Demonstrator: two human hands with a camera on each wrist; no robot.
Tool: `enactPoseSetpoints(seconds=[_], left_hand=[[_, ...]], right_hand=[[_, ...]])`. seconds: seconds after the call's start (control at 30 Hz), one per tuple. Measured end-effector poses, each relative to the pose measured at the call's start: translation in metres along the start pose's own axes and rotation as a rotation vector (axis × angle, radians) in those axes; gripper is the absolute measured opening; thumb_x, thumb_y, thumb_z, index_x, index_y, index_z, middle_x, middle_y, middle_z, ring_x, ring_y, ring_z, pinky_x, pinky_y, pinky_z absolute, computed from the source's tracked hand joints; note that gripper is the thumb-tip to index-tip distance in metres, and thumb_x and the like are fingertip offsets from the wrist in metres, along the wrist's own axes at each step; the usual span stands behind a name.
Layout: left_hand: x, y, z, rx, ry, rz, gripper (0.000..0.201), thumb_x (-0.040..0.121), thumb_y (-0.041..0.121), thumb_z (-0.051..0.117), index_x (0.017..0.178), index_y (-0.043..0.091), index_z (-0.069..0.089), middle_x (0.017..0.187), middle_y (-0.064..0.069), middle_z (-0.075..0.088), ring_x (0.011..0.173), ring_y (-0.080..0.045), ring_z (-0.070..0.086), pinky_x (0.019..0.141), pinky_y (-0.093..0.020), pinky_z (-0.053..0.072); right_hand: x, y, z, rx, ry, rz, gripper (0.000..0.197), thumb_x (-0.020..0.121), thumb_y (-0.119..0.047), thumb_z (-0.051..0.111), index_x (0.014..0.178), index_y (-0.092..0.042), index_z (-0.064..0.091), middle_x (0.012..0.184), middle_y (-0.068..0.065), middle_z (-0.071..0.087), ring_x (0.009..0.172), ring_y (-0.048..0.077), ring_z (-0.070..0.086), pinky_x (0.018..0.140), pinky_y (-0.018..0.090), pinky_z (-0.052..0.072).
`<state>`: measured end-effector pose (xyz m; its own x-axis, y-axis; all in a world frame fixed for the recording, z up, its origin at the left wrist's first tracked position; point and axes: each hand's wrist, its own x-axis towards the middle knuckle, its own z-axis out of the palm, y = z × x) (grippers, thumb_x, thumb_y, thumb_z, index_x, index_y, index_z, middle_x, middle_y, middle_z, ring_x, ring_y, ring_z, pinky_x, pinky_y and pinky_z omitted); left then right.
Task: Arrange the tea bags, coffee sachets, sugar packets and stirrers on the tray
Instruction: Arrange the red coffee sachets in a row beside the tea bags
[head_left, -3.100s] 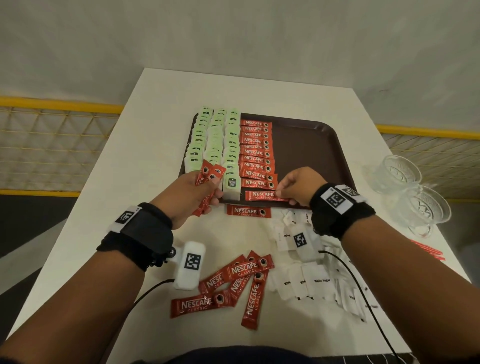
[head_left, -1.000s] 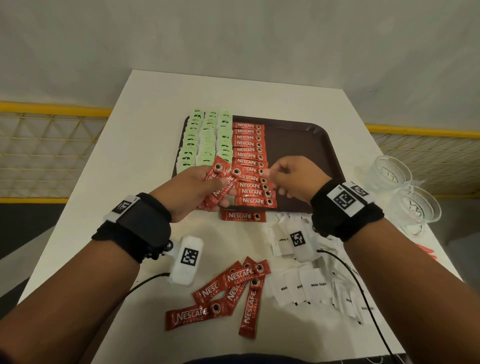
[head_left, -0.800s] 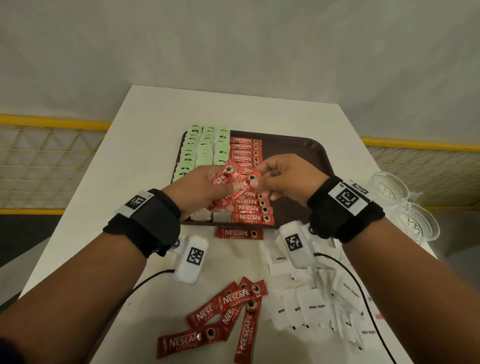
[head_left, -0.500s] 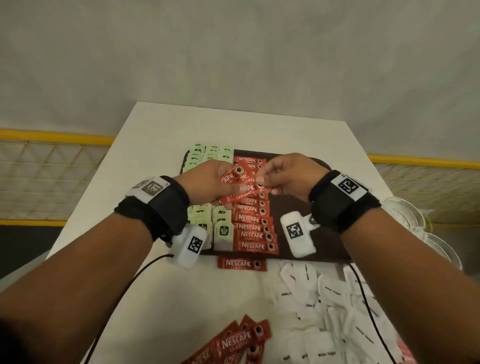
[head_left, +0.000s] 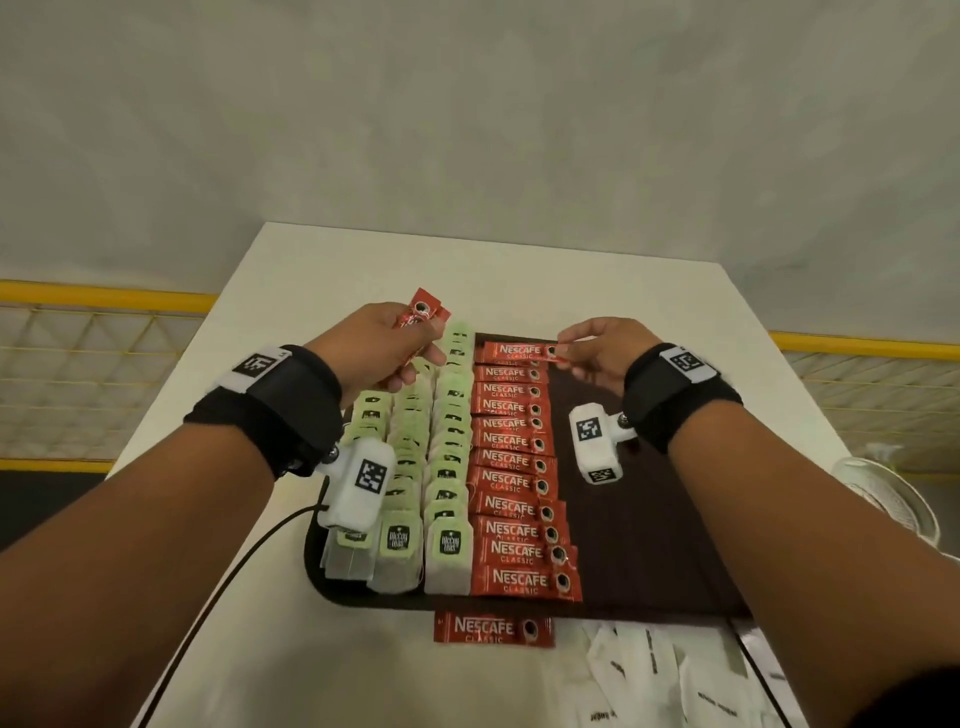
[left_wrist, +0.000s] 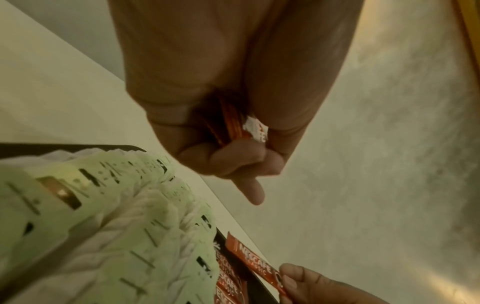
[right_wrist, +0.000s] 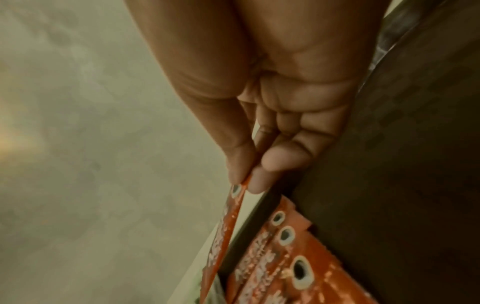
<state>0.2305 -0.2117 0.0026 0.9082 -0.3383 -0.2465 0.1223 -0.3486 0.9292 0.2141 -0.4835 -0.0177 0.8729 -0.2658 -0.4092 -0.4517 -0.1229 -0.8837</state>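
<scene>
Pinched sachet (head_left: 521, 351) crosswise, tray's (head_left: 649, 545) far end

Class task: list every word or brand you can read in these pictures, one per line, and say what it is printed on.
"NESCAFE CLASSIC": red coffee sachets in the tray column, and one on the table.
"McCoy teas": green tea bag tags.
White sugar packets: print too blurred to read.
Wrist markers: square codes, no words.

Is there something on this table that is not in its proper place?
Yes. One coffee sachet lies on the table just outside the tray's near edge, apart from the neat red column. Sugar packets also lie loose nearby.
</scene>
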Motion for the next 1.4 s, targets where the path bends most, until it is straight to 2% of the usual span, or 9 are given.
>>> enactPoseSetpoints(seconds=[0.33,0.47,0.6,0.67,0.8,0.9,1.03,1.17,1.4], left_hand=[[-0.004,-0.004,0.004,0.008,-0.072,-0.079,0.013,0.097,0.012,0.041,0.105,0.008,0.05,0.097,-0.016,0.071,0.055,-0.014,0.056,0.048,-0.026,0.044],[-0.005,-0.008,0.008,0.024,-0.107,-0.092,0.013,0.1,0.013,0.044,0.109,0.009,0.052,0.101,-0.014,0.073,0.062,-0.014,0.064,0.051,-0.026,0.051],[-0.007,-0.009,0.01,0.02,-0.175,-0.075,0.014,0.103,0.018,0.048,0.113,0.011,0.055,0.102,-0.006,0.075,0.075,-0.015,0.071,0.058,-0.026,0.057],[-0.007,-0.009,0.013,0.035,-0.202,-0.049,0.017,0.103,0.022,0.049,0.114,0.012,0.057,0.104,-0.004,0.075,0.075,-0.013,0.072,0.059,-0.025,0.058],[-0.003,-0.007,0.021,0.045,-0.159,-0.007,0.021,0.103,0.025,0.05,0.117,0.013,0.06,0.106,-0.005,0.074,0.078,-0.013,0.073,0.062,-0.025,0.059],[-0.001,-0.004,0.025,0.007,-0.161,0.005,0.023,0.103,0.026,0.05,0.118,0.012,0.059,0.104,-0.006,0.075,0.084,-0.02,0.075,0.067,-0.03,0.06],[-0.002,-0.001,0.022,-0.051,-0.09,-0.017,0.021,0.103,0.027,0.049,0.115,0.012,0.058,0.108,-0.009,0.072,0.083,-0.021,0.074,0.065,-0.032,0.061],[-0.003,-0.002,0.013,-0.03,0.049,-0.061,0.02,0.104,0.024,0.045,0.113,0.012,0.058,0.103,-0.005,0.073,0.061,-0.013,0.064,0.048,-0.022,0.047],[-0.011,-0.002,0.015,-0.009,0.003,-0.08,0.025,0.1,0.02,0.043,0.112,0.007,0.061,0.091,-0.005,0.074,0.056,-0.01,0.054,0.042,-0.02,0.036]], right_hand=[[0.027,0.001,0.019,-0.176,0.123,0.123,0.017,0.083,-0.002,0.072,0.08,-0.01,0.058,0.087,0.014,0.068,0.076,0.019,0.066,0.076,0.031,0.059],[0.04,0.013,0.013,-0.227,0.09,0.047,0.014,0.079,-0.007,0.074,0.08,-0.013,0.062,0.1,0.013,0.071,0.082,0.019,0.07,0.072,0.029,0.06],[0.032,0.009,0.015,-0.401,0.143,-0.064,0.015,0.084,-0.026,0.072,0.078,-0.015,0.064,0.09,0.011,0.072,0.077,0.02,0.068,0.079,0.035,0.059],[0.013,0.0,0.022,-0.406,0.067,-0.172,0.02,0.09,-0.031,0.067,0.087,-0.011,0.067,0.084,0.007,0.07,0.075,0.019,0.063,0.074,0.032,0.056],[-0.022,-0.018,0.033,-0.315,-0.337,-0.207,0.023,0.085,-0.027,0.072,0.097,-0.008,0.07,0.086,0.009,0.07,0.069,0.014,0.06,0.064,0.024,0.051],[-0.027,-0.02,0.038,-0.242,-0.367,-0.193,0.014,0.082,-0.008,0.074,0.095,-0.004,0.069,0.076,0.008,0.069,0.063,0.012,0.062,0.057,0.021,0.051],[-0.022,-0.017,0.027,-0.032,-0.218,-0.073,0.02,0.086,-0.005,0.069,0.104,0.004,0.065,0.08,0.012,0.067,0.062,0.014,0.06,0.057,0.021,0.052],[-0.015,-0.006,0.014,0.215,-0.007,0.108,0.014,0.094,-0.001,0.058,0.106,0.004,0.06,0.085,0.013,0.064,0.063,0.012,0.059,0.05,0.018,0.053],[-0.003,0.006,0.027,0.084,-0.003,0.355,0.006,0.097,-0.006,0.054,0.101,-0.002,0.057,0.08,0.007,0.061,0.063,0.009,0.056,0.052,0.014,0.05]])
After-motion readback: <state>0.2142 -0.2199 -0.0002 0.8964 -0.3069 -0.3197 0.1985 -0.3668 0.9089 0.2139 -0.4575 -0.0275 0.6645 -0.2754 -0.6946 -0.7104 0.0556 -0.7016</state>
